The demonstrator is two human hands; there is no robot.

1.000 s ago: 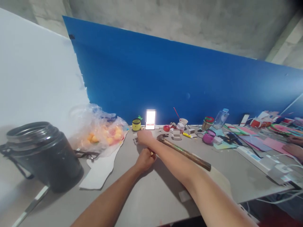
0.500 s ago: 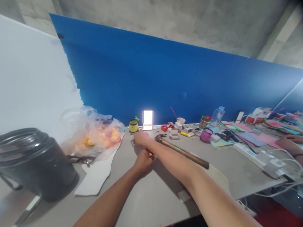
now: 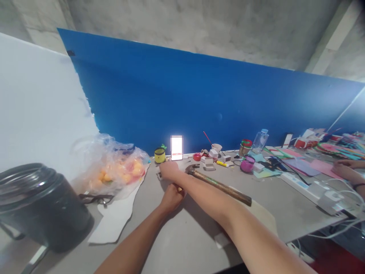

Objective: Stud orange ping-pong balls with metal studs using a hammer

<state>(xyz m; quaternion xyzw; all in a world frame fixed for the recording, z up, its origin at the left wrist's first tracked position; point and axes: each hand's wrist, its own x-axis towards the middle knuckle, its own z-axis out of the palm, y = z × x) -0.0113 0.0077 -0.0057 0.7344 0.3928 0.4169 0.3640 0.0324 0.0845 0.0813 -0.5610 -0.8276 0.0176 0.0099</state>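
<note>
My left hand (image 3: pixel 172 197) is closed low over the table, its fingers curled round something mostly hidden; only a small yellowish bit shows at the thumb. Just beyond it, my right hand (image 3: pixel 169 170) reaches across, back of the hand up, with the fingers folded out of sight. A small greyish edge shows at its left side, too unclear to name. A hammer (image 3: pixel 219 184) with a wooden handle lies to the right, partly behind my right forearm. Behind my hands stand a lit phone (image 3: pixel 176 147) and a yellow cup-like container (image 3: pixel 159 155).
To the left are a large dark jar (image 3: pixel 42 213), a plastic bag of orange fruit (image 3: pixel 116 171), glasses (image 3: pixel 97 198) and white paper (image 3: pixel 116 220). Rightward sit a yellow marker (image 3: pixel 222 164), a purple pot (image 3: pixel 247 164), a clear bottle (image 3: pixel 260 141), a power strip (image 3: pixel 299 188) and another person's hands (image 3: pixel 346 169).
The whole view has tilted up slightly, so things sit a little lower. Both of my hands keep nearly the same place and pose.
</note>
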